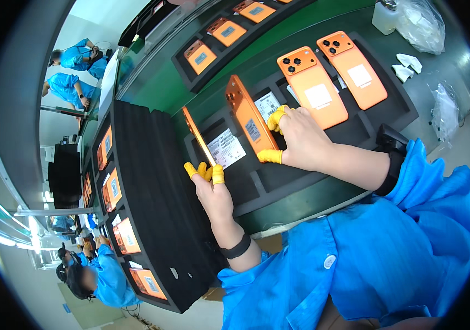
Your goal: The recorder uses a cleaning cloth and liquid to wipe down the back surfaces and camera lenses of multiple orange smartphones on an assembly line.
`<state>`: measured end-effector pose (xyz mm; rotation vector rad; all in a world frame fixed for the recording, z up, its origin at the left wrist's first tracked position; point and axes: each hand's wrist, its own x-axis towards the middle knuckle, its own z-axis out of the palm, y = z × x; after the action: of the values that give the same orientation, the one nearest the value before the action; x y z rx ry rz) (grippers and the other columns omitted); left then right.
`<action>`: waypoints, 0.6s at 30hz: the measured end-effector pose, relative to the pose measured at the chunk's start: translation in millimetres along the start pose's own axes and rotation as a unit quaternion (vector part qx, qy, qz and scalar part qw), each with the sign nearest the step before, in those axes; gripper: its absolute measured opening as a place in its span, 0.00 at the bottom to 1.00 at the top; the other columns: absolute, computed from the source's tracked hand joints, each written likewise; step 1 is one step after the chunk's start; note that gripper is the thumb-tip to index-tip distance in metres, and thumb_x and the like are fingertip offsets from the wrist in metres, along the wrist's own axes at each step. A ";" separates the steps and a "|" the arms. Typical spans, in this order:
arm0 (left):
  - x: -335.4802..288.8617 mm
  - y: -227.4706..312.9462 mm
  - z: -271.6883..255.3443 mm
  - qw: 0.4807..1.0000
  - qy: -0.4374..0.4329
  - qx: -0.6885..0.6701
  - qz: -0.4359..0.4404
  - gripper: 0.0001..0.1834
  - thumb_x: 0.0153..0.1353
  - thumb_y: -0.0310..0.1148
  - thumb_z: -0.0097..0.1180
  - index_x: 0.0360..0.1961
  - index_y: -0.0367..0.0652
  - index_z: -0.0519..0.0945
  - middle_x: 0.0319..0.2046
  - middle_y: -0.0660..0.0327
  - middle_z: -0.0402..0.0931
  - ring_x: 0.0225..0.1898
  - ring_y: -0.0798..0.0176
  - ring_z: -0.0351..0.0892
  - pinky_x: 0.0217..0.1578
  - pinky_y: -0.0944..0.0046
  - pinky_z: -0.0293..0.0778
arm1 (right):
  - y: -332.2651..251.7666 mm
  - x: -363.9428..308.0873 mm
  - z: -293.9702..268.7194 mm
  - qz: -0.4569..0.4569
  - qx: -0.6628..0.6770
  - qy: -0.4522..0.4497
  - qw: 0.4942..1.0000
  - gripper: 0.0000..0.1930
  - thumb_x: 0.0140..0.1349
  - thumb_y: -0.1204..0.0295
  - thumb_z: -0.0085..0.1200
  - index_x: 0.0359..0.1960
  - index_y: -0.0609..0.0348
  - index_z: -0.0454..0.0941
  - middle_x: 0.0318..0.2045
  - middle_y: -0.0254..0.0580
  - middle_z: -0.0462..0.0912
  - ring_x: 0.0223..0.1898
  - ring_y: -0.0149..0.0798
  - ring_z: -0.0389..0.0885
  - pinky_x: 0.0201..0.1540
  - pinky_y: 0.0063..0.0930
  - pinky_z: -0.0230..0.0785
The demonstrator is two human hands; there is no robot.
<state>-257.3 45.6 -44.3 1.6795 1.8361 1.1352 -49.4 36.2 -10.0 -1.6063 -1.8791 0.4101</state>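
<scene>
My left hand [213, 195], with yellow finger cots, pinches the lower end of an orange smartphone [197, 135] that stands edge-on to me. A second orange smartphone [241, 113], tilted with its camera side showing and a label on its back, is gripped along its lower right side by my right hand [303, 137]. Both are above a black foam tray [279, 175]. A printed white label sheet [225, 149] lies in the tray between the two phones. To the right, a third phone [311, 88] and a fourth phone [353, 71] rest face down in the tray, white stickers on their backs.
Stacked black foam trays [155, 209] stand at my left, the top one holding several orange phones. Another phone tray [218, 49] lies across the far side. At the right are a bottle [384, 19], plastic bags [422, 27] and white scraps [405, 66]. Other people in blue work beyond.
</scene>
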 end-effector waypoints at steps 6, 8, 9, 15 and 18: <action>-1.0 7.8 -5.5 0.998 -0.024 -0.055 -0.015 0.22 0.62 0.34 0.40 0.52 0.29 0.59 0.39 0.54 0.71 0.38 0.65 0.69 0.42 0.72 0.63 | -8.3 0.9 3.5 -0.094 -0.067 0.002 0.993 0.29 0.41 0.51 0.60 0.33 0.69 0.73 0.32 0.50 0.71 0.39 0.44 0.70 0.48 0.34 0.55; -2.3 11.0 -6.3 0.996 -0.036 -0.070 -0.032 0.22 0.62 0.34 0.39 0.53 0.29 0.59 0.40 0.54 0.70 0.39 0.65 0.68 0.43 0.72 0.62 | -6.8 1.3 5.5 -0.107 -0.070 0.012 0.992 0.29 0.41 0.52 0.60 0.34 0.68 0.73 0.32 0.50 0.70 0.39 0.43 0.69 0.48 0.34 0.55; -2.5 11.0 -6.7 0.997 -0.038 -0.066 -0.026 0.22 0.63 0.34 0.38 0.53 0.29 0.59 0.41 0.54 0.69 0.40 0.65 0.68 0.43 0.72 0.62 | -6.7 2.0 6.8 -0.118 -0.065 0.020 0.991 0.29 0.41 0.52 0.60 0.34 0.68 0.73 0.32 0.49 0.70 0.39 0.43 0.69 0.48 0.33 0.55; -2.7 11.2 -5.7 0.998 -0.041 -0.052 -0.020 0.21 0.63 0.34 0.37 0.53 0.30 0.60 0.41 0.54 0.68 0.41 0.65 0.67 0.43 0.72 0.62 | -4.4 4.2 9.9 -0.147 -0.042 0.016 0.988 0.31 0.39 0.50 0.62 0.34 0.67 0.70 0.33 0.51 0.68 0.38 0.47 0.67 0.47 0.37 0.56; -3.5 12.6 -5.5 0.998 -0.038 -0.050 -0.020 0.20 0.63 0.34 0.37 0.52 0.30 0.60 0.41 0.54 0.68 0.40 0.65 0.67 0.43 0.72 0.62 | -3.1 4.5 12.1 -0.153 -0.033 0.020 0.988 0.31 0.39 0.50 0.62 0.34 0.67 0.70 0.33 0.50 0.68 0.39 0.46 0.67 0.47 0.37 0.56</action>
<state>-252.9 40.0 -32.1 1.6014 1.7285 1.1119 -59.7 41.8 -16.1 -1.3249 -2.0826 0.1840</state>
